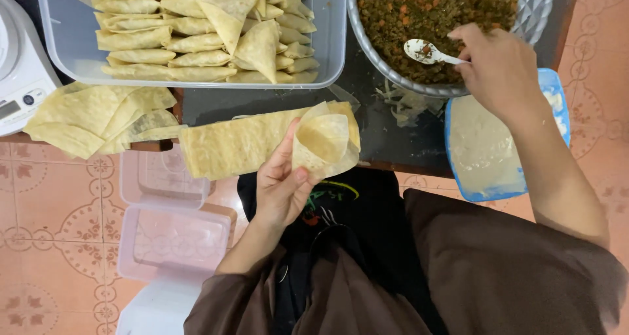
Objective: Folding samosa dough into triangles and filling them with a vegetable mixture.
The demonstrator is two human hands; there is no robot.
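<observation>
Left hand [282, 184], nearest the lens, closed on pastry cone [324, 141]: thumb on the outer wall, fingers behind, long strip tail trailing away from the cone toward the stack of loose wrappers [98, 118]. Right hand [498, 66] closed on white spoon [426, 51], bowl of it dipped in the minced filling inside the metal basin [452, 89], beyond the cone and to the spoon-hand side. Best kept: cone mouth up and open, tip pinched tight so nothing leaks, modest level spoonful, short carry from basin to cone. Cone itself: pale yellow, thin, slightly blistered, empty inside, held above the dark worktop [386, 128] edge. Blue tub of white paste [485, 151] just beside the cone on the spoon-hand side. Clear tray of folded triangles [196, 40] beyond the cone.
</observation>
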